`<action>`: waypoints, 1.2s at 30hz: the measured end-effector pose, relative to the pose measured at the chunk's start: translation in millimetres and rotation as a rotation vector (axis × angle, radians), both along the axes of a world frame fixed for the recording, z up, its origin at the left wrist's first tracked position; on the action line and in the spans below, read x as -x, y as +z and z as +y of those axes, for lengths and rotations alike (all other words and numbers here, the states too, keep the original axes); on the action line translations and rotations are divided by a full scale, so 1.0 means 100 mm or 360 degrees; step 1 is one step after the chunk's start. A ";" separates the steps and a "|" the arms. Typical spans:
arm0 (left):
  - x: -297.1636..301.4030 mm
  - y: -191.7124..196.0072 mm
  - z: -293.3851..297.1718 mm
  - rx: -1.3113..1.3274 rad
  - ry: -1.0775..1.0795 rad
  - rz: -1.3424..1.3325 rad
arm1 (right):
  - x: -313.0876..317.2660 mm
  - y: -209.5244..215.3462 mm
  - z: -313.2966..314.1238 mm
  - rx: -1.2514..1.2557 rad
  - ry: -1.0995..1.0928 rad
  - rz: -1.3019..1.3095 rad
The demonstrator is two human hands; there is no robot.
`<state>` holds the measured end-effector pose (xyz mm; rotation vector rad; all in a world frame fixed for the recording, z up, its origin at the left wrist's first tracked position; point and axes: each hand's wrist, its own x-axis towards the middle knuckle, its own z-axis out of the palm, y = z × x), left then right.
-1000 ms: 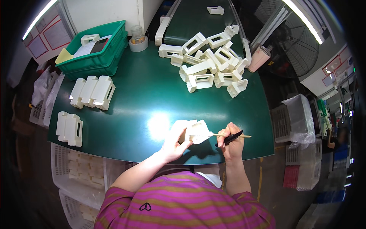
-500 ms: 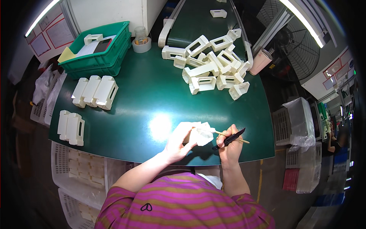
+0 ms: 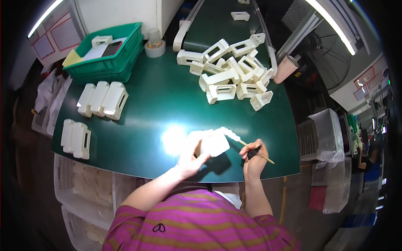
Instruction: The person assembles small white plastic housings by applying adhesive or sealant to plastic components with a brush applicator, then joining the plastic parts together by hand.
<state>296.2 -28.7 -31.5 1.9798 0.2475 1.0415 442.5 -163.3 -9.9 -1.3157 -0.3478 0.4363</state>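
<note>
Left hand [image 3: 190, 161] gripping cream plastic housing [image 3: 212, 143] near table [image 3: 159, 96] front edge; right hand [image 3: 252, 160] pinching thin tool [image 3: 255, 152], tip touching housing.

The left hand [image 3: 190, 161] grips a white plastic part [image 3: 211, 142] over the near edge of the green table [image 3: 159, 96]. The right hand [image 3: 252, 161] pinches a thin tool [image 3: 251, 149] whose tip touches the part's right end. A loose pile of parts [image 3: 230, 73] lies at the far side, with one more on the belt [image 3: 213, 21] behind. Two neat rows of parts [image 3: 102, 99] [image 3: 76, 138] sit at the left. A green bin [image 3: 106, 56] and a tape roll [image 3: 155, 48] stand at the far left.
</note>
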 end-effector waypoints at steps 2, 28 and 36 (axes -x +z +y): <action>-0.04 -0.36 -0.05 0.1334 -0.0117 -0.0225 | 0.04 0.07 0.00 -0.0383 -0.0052 0.0094; -0.08 -0.25 0.23 0.2410 -0.0227 -0.0725 | 0.09 -0.11 0.00 -0.0576 0.0403 0.0845; -0.05 -0.30 0.30 0.2503 -0.0478 -0.0804 | 0.42 -0.01 0.05 -0.0368 0.0526 0.0281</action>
